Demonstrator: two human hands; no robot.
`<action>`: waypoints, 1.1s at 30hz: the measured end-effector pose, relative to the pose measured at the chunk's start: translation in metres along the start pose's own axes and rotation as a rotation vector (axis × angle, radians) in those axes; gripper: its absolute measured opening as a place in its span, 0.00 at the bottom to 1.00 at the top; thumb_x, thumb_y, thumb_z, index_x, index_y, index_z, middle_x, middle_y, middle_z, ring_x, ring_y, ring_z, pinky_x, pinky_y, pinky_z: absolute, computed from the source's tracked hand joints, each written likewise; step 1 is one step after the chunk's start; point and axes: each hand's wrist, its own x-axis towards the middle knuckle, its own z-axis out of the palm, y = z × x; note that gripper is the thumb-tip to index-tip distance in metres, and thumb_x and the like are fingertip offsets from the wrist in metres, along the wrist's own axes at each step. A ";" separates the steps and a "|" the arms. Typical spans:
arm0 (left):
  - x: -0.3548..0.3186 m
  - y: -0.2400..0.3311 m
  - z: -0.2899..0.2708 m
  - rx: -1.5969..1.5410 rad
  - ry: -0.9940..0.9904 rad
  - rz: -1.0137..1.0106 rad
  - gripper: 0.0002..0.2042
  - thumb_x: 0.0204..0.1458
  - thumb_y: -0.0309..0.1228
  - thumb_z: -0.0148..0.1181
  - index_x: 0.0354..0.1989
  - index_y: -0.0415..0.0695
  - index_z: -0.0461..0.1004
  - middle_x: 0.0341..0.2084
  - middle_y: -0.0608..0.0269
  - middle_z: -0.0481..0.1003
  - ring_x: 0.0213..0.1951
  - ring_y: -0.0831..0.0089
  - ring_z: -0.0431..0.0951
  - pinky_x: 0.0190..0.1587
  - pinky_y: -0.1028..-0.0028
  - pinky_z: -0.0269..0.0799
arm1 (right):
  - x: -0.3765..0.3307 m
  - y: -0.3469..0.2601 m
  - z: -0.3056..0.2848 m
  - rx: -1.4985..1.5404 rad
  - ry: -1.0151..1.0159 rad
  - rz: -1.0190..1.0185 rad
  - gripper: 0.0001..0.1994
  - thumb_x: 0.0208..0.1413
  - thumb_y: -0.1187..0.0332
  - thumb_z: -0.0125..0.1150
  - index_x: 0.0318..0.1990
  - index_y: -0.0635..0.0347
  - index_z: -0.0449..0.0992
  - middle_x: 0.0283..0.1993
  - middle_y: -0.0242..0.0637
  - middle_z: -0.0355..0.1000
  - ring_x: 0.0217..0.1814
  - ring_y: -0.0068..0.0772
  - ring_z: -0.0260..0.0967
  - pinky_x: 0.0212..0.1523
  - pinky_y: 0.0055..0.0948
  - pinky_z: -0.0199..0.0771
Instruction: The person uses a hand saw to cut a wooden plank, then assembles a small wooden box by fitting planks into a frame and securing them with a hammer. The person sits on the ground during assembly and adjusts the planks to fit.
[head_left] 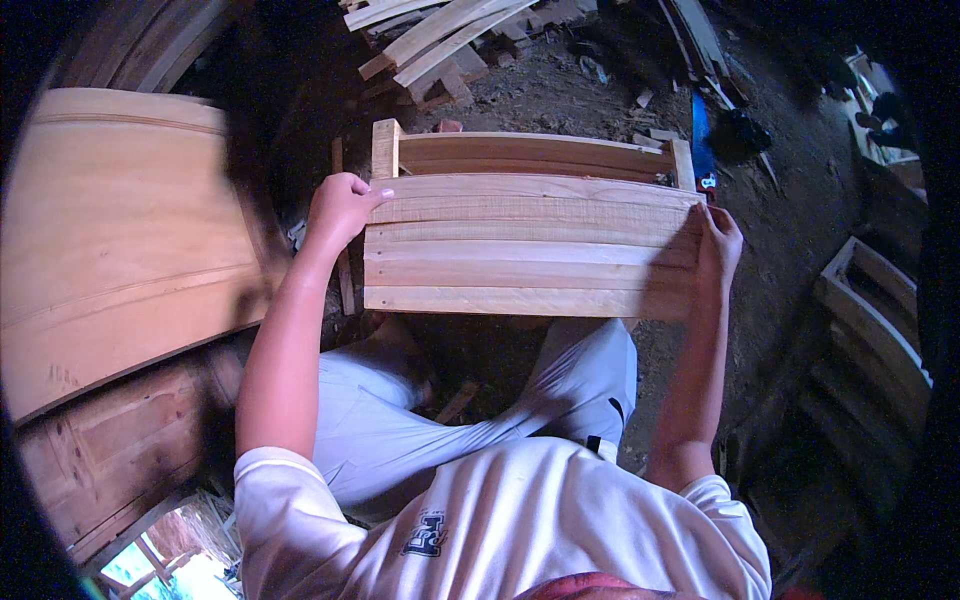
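A slatted wooden crate [530, 272] of pale, raw boards stands in front of my knees. Its corner posts rise above the near side at the far left and far right. Along the upper edge of that side runs a wooden slat [540, 186]. My left hand [342, 208] is closed on the slat's left end, thumb on its face. At the right end my right hand [720, 238] pinches the same slat between thumb and fingers. Small dark nail heads show near the left ends of the lower slats. The crate's inside is mostly hidden.
Loose boards and offcuts [440, 60] lie piled on the dirt floor at the back. A long blue object [702, 140] rests by the crate's far right corner. A large wooden panel [130, 240] stands at left; another slatted wooden frame [880, 300] is at right.
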 end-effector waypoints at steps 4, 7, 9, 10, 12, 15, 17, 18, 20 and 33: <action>0.003 -0.004 0.002 -0.030 -0.002 -0.022 0.21 0.44 0.45 0.78 0.26 0.38 0.79 0.24 0.51 0.81 0.28 0.63 0.81 0.36 0.64 0.75 | -0.006 -0.011 0.005 0.023 0.017 0.009 0.13 0.62 0.63 0.68 0.44 0.67 0.82 0.39 0.32 0.81 0.39 0.20 0.72 0.44 0.23 0.70; 0.004 -0.007 0.003 -0.049 0.003 -0.011 0.21 0.44 0.45 0.78 0.25 0.38 0.79 0.24 0.51 0.81 0.27 0.64 0.80 0.35 0.64 0.75 | -0.008 -0.012 0.006 0.014 0.025 -0.012 0.12 0.62 0.64 0.68 0.42 0.67 0.82 0.38 0.32 0.81 0.37 0.19 0.72 0.41 0.22 0.70; 0.005 -0.008 0.003 -0.050 0.006 -0.006 0.20 0.44 0.44 0.78 0.25 0.38 0.79 0.23 0.51 0.81 0.27 0.64 0.80 0.35 0.64 0.74 | -0.006 -0.010 0.005 0.006 0.022 -0.020 0.12 0.62 0.64 0.68 0.41 0.67 0.82 0.37 0.32 0.81 0.37 0.19 0.72 0.41 0.22 0.70; 0.005 -0.008 0.003 -0.046 0.006 -0.005 0.20 0.44 0.44 0.78 0.24 0.38 0.79 0.23 0.51 0.80 0.27 0.65 0.79 0.35 0.64 0.74 | -0.005 -0.009 0.005 0.008 0.018 -0.022 0.12 0.62 0.64 0.68 0.41 0.67 0.82 0.37 0.32 0.81 0.37 0.19 0.72 0.41 0.22 0.70; 0.006 -0.005 0.003 -0.044 -0.005 -0.007 0.20 0.44 0.44 0.78 0.24 0.38 0.78 0.23 0.51 0.80 0.26 0.65 0.79 0.35 0.64 0.74 | -0.003 -0.004 0.003 0.011 0.027 -0.023 0.13 0.62 0.64 0.68 0.41 0.67 0.83 0.37 0.32 0.81 0.37 0.20 0.72 0.41 0.23 0.70; 0.005 -0.001 0.001 -0.030 -0.033 -0.014 0.21 0.45 0.45 0.78 0.24 0.38 0.77 0.23 0.52 0.80 0.27 0.65 0.78 0.35 0.64 0.74 | -0.002 0.000 0.003 -0.008 0.042 0.010 0.14 0.61 0.63 0.68 0.42 0.67 0.83 0.38 0.32 0.81 0.38 0.20 0.72 0.42 0.24 0.70; 0.006 -0.001 -0.001 0.008 -0.037 -0.017 0.21 0.45 0.45 0.78 0.25 0.38 0.77 0.23 0.52 0.79 0.27 0.65 0.78 0.35 0.64 0.74 | -0.004 -0.008 0.005 -0.046 0.023 0.077 0.15 0.61 0.61 0.68 0.45 0.67 0.82 0.39 0.32 0.80 0.40 0.20 0.71 0.44 0.24 0.69; 0.007 -0.004 -0.001 0.001 -0.042 -0.006 0.21 0.45 0.45 0.78 0.25 0.38 0.77 0.23 0.52 0.79 0.27 0.65 0.77 0.35 0.64 0.73 | -0.005 -0.011 0.006 -0.037 0.030 0.072 0.16 0.62 0.61 0.68 0.45 0.67 0.82 0.39 0.32 0.80 0.39 0.20 0.71 0.44 0.24 0.69; 0.010 -0.010 -0.001 -0.011 -0.050 0.015 0.22 0.46 0.45 0.77 0.26 0.37 0.76 0.23 0.52 0.79 0.26 0.65 0.77 0.34 0.64 0.73 | -0.009 -0.017 0.008 -0.019 0.044 0.063 0.16 0.62 0.61 0.68 0.46 0.67 0.82 0.38 0.31 0.80 0.39 0.20 0.70 0.43 0.24 0.68; 0.008 -0.008 -0.001 -0.017 -0.010 0.107 0.21 0.47 0.42 0.77 0.24 0.37 0.75 0.20 0.54 0.76 0.24 0.70 0.72 0.32 0.65 0.71 | -0.005 -0.011 0.006 -0.177 0.074 0.007 0.16 0.62 0.59 0.68 0.45 0.65 0.83 0.37 0.31 0.80 0.36 0.20 0.70 0.41 0.25 0.70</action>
